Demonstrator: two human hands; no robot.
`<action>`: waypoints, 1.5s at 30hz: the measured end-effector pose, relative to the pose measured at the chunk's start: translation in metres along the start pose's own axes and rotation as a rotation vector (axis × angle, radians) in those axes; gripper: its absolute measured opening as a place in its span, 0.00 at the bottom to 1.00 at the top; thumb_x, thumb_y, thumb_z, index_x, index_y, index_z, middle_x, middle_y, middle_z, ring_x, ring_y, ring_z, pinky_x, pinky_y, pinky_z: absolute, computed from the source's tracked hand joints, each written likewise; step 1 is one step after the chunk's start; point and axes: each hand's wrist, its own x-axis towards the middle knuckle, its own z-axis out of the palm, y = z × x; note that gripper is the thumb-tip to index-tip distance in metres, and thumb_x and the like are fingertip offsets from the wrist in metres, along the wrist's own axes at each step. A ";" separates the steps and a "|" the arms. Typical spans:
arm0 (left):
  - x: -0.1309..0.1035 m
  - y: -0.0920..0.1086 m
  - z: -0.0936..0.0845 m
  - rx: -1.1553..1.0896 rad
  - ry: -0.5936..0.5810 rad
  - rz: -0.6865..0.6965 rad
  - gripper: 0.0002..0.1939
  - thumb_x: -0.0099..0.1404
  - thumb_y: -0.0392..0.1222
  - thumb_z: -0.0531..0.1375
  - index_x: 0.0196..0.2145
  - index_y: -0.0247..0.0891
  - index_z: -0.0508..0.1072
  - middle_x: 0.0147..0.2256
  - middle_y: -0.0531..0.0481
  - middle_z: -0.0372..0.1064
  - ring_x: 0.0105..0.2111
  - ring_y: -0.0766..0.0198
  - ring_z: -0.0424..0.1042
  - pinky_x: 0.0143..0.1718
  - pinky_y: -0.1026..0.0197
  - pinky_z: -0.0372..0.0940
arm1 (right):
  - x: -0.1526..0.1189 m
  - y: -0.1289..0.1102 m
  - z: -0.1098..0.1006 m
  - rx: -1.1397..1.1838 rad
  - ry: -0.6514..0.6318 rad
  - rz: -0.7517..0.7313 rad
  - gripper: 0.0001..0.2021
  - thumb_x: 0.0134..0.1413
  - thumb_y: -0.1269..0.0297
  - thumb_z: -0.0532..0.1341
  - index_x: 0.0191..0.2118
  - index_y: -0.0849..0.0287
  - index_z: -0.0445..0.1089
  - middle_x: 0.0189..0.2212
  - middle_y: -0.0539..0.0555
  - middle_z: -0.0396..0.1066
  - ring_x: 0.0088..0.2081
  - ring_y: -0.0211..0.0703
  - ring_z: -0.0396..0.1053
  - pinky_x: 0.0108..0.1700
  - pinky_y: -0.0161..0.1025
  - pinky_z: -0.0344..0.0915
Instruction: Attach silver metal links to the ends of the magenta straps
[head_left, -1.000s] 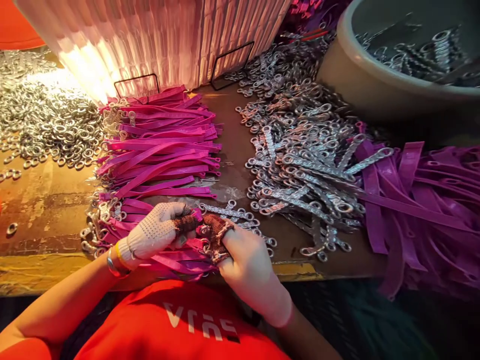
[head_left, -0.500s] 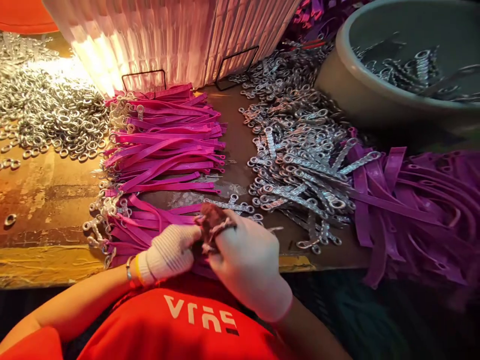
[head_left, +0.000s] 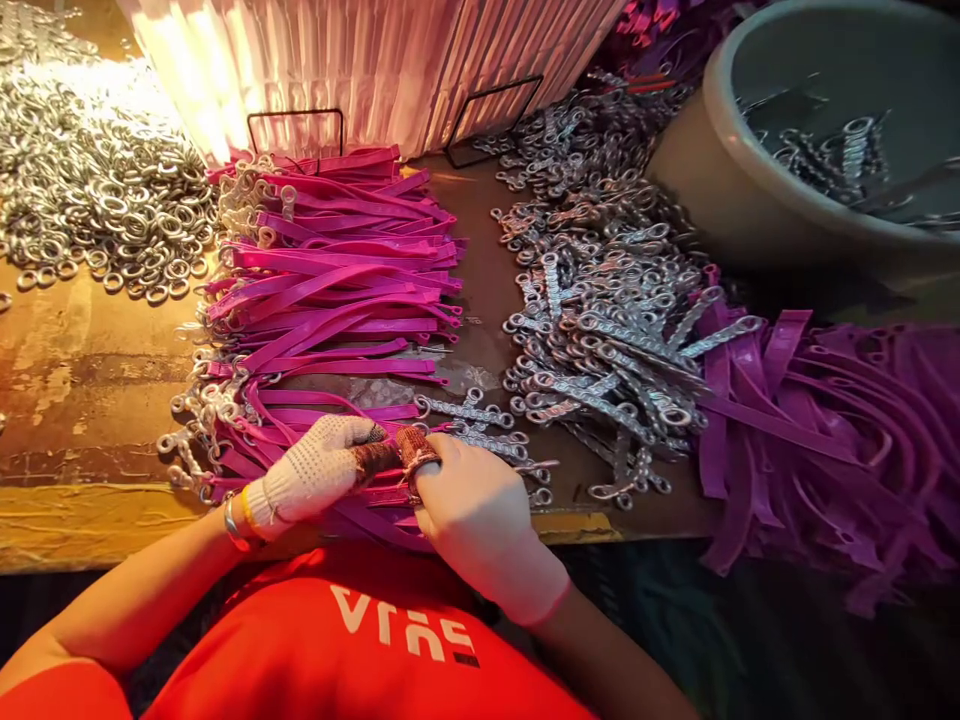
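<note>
My left hand point(head_left: 319, 470), in a white dotted glove with brown fingertips, is closed in a pinch over the near end of a row of magenta straps point(head_left: 337, 260). Against its fingertips sits my right hand point(head_left: 472, 505), in a white glove, its fingers curled together, with a dark band round a brown-covered finger. Magenta strap lengths show just below and between the fingers. Whatever the fingertips grip is hidden. Small silver metal links point(head_left: 217, 400) lie at the left ends of the straps. Several twisted metal pieces point(head_left: 480, 415) rest just beyond my right hand.
Metal rings point(head_left: 120, 200) are heaped at the left. To the right lie a pile of twisted metal pieces point(head_left: 600, 340) and loose purple straps point(head_left: 840, 430) hanging over the table edge. A large grey tub point(head_left: 697, 170) stands behind them. A ribbed translucent panel point(head_left: 360, 70) rises at the back.
My left hand has moved slightly left and turned, showing more of its glove and brown fingertips. My right hand has shifted a little left. The whole view has moved slightly.
</note>
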 end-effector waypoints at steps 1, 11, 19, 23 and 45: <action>-0.001 -0.002 0.002 0.089 0.022 0.053 0.18 0.67 0.49 0.55 0.25 0.35 0.65 0.21 0.55 0.59 0.23 0.70 0.55 0.24 0.66 0.49 | 0.001 0.001 0.001 -0.024 0.003 -0.025 0.10 0.50 0.77 0.56 0.24 0.59 0.68 0.27 0.58 0.67 0.26 0.42 0.56 0.28 0.41 0.47; 0.001 -0.019 0.011 0.429 0.109 0.252 0.07 0.65 0.35 0.53 0.29 0.36 0.67 0.27 0.51 0.68 0.26 0.68 0.61 0.29 0.64 0.52 | 0.006 0.008 -0.006 -0.146 0.016 -0.054 0.13 0.50 0.78 0.58 0.19 0.57 0.65 0.20 0.55 0.64 0.22 0.41 0.55 0.27 0.41 0.45; 0.013 -0.013 0.010 0.627 -0.026 0.014 0.14 0.56 0.29 0.54 0.38 0.38 0.74 0.33 0.46 0.75 0.31 0.60 0.70 0.30 0.63 0.57 | 0.004 0.017 0.006 -0.014 -0.101 0.057 0.09 0.42 0.78 0.56 0.22 0.57 0.69 0.24 0.57 0.71 0.24 0.43 0.62 0.28 0.40 0.52; 0.017 -0.015 0.005 0.259 -0.021 0.118 0.10 0.65 0.35 0.53 0.36 0.36 0.75 0.32 0.50 0.75 0.31 0.64 0.70 0.33 0.66 0.61 | 0.013 0.021 -0.007 0.096 -0.480 0.172 0.10 0.45 0.77 0.56 0.30 0.59 0.72 0.29 0.57 0.74 0.30 0.44 0.69 0.32 0.38 0.57; -0.002 -0.017 0.008 0.626 0.048 0.346 0.17 0.56 0.35 0.60 0.44 0.41 0.75 0.37 0.49 0.76 0.36 0.60 0.74 0.34 0.64 0.65 | -0.011 0.043 0.025 -0.040 -0.345 -0.083 0.13 0.42 0.82 0.58 0.26 0.55 0.72 0.18 0.51 0.72 0.21 0.43 0.70 0.26 0.39 0.56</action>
